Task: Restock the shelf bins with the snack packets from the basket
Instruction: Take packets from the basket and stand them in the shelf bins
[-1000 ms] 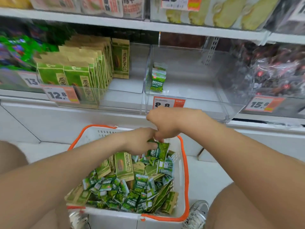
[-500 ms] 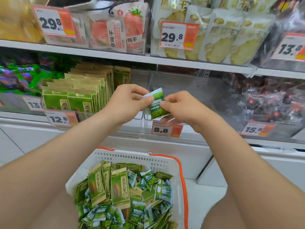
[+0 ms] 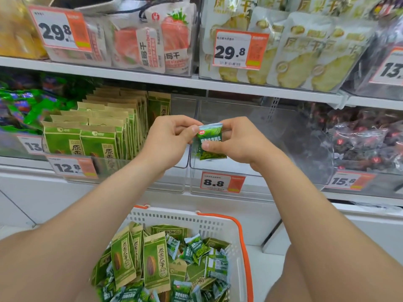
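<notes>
A small green snack packet is held upright between both hands in front of the clear shelf bin tagged 8.8. My left hand pinches its top left corner. My right hand grips its right side, thumb across the front. Below stands a white basket with an orange rim, holding several small green packets and taller green-and-tan packets. The bin to the left, tagged 12.8, holds rows of the taller packets.
The upper shelf carries bags of dried fruit in bins tagged 29.8. Dark red-wrapped sweets fill the bin at right, tagged 15.8. Green and purple wrappers lie in the far left bin. My knees flank the basket.
Both hands rose from the basket to the 8.8 bin with one small green packet. In the last half second they turned it upright, facing me.
</notes>
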The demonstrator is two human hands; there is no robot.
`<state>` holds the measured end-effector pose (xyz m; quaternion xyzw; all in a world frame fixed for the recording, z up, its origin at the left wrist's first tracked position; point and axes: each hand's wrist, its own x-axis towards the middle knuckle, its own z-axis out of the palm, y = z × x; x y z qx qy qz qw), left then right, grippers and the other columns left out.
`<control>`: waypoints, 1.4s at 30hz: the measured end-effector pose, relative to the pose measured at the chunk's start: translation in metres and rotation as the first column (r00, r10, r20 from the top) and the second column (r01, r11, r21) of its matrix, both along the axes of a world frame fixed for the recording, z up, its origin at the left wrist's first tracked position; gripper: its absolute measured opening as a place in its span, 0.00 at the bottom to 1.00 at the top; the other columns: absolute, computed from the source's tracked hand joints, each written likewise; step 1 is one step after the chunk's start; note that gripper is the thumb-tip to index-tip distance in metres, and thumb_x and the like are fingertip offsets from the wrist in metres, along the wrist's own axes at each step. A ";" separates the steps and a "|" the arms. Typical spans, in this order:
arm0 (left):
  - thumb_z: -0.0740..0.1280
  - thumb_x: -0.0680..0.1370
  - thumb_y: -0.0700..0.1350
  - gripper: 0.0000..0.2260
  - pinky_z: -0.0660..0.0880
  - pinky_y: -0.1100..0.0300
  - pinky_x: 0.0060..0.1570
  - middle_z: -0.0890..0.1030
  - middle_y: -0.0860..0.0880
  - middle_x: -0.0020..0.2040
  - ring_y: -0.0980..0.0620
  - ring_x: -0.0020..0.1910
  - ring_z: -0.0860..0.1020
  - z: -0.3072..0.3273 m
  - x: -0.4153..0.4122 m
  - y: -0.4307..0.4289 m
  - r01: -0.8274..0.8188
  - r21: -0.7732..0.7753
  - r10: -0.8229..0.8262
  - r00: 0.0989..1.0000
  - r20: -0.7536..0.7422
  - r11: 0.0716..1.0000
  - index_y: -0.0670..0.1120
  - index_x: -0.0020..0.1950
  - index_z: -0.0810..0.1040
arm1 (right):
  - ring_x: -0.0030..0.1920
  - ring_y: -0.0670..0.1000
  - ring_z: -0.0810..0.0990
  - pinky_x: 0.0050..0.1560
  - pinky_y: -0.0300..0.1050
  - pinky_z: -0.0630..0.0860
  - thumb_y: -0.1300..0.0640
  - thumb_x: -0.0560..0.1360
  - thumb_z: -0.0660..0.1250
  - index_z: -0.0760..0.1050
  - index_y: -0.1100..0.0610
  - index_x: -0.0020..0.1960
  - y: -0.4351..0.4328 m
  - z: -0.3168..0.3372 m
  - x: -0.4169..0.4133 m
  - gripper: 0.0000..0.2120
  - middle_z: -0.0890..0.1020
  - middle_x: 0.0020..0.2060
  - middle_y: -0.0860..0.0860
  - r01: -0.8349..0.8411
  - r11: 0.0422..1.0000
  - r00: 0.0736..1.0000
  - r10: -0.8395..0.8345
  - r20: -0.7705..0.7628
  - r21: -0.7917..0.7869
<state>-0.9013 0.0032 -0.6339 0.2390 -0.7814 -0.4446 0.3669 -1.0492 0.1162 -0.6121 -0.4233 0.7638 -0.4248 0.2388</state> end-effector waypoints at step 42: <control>0.66 0.78 0.48 0.06 0.70 0.50 0.42 0.73 0.50 0.48 0.46 0.45 0.72 -0.028 0.011 0.029 -0.134 -0.632 0.310 0.934 0.176 0.763 0.49 0.51 0.71 | 0.42 0.62 0.74 0.39 0.49 0.70 0.57 0.75 0.64 0.66 0.56 0.38 -0.033 -0.031 0.000 0.09 0.73 0.40 0.57 0.274 0.953 0.743 -0.126 -0.657 0.128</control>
